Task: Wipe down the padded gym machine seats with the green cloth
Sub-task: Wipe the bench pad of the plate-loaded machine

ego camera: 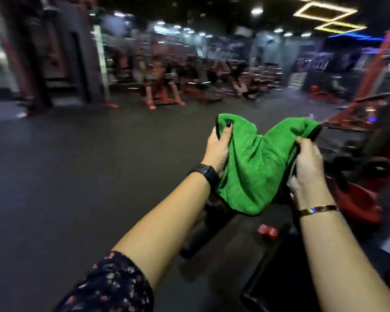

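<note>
The cloth is gripped by both hands, left and right, seemingly being refolded between seats; next, a pad must be reached

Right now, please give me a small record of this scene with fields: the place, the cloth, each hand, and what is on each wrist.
place: gym floor, blurred machines behind
cloth: green cloth, held up between both hands, its middle sagging
left hand: grips one upper corner
right hand: grips the other corner
left wrist: black watch
right wrist: gold bracelet
wiping: not yet begun
</note>
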`<state>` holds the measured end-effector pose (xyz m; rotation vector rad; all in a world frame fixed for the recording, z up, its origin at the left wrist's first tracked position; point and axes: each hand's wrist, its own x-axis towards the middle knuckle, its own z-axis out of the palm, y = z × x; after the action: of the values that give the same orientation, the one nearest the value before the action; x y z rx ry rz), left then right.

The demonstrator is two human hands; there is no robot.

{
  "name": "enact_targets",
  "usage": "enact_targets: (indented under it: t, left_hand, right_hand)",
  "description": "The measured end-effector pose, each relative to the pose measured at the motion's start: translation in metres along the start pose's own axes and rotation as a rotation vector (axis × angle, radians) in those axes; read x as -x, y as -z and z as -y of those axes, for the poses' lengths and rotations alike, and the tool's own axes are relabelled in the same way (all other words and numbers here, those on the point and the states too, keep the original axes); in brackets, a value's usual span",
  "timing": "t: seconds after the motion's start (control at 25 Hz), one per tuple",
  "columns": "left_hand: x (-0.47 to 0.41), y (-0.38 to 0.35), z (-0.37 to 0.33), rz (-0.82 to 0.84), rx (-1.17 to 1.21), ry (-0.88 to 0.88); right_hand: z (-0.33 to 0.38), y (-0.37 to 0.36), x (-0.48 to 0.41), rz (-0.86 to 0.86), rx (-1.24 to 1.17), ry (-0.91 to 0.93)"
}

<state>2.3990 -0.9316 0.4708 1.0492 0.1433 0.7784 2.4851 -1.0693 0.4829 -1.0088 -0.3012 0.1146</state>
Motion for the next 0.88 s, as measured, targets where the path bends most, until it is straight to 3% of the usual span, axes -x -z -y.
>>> enact_targets:
  t: [0.04,0.2,0.32,0.56,0.88]
  left_hand:
    - [0.003,0.022,-0.012,-0.072,-0.055,-0.033]
    - [0.031,0.136,-0.087,-0.552,-0.306,-0.255]
    - [0.042,0.210,-0.122,-0.742,-0.404,-0.341]
    - [0.042,0.348,-0.193,-0.875,-0.478,-0.451]
    - [-0.030,0.537,-0.304,-1.087,-0.667,-0.471]
  right_hand:
    - [-0.009,-0.019,0.007,0.034,0.007,0.002]
    - [-0.055,-0.117,0.055,0.470,0.091,-0.077]
    - [-0.100,-0.181,0.083,0.627,0.213,-0.024]
    - [-0.202,-0.334,0.116,0.699,0.300,0.106]
    - [-0.318,-0.553,0.142,0.601,0.347,0.158]
